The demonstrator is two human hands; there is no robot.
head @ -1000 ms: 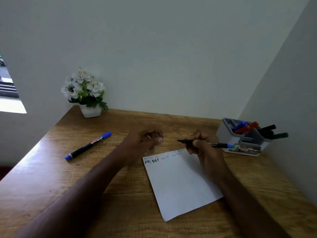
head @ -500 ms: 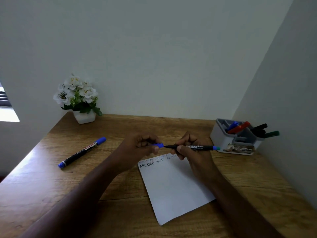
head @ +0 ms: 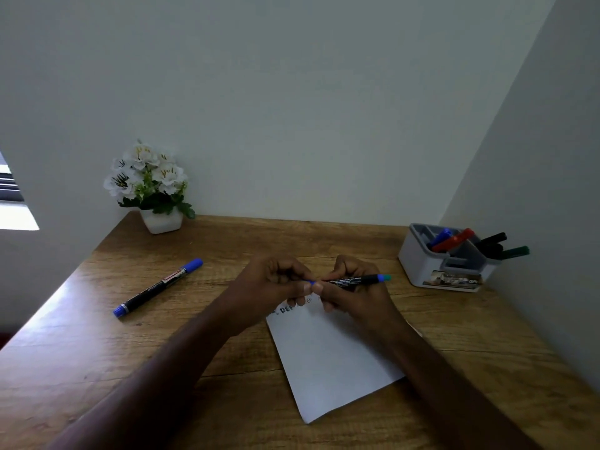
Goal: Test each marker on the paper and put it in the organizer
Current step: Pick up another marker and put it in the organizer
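Wooden desk (head: pixel 97 345) in pale-walled corner (head: pixel 292 108); bright window (head: pixel 16 216) left.

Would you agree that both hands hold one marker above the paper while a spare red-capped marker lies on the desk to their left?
Not quite: the spare marker on the desk has blue caps, as the head view shows. Both hands do hold one marker above the paper.

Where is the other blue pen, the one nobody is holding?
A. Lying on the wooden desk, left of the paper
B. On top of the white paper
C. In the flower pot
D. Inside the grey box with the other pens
A: the loose blue marker lies flat on the wooden desk, left of the paper and apart from it, nowhere near the grey organizer.
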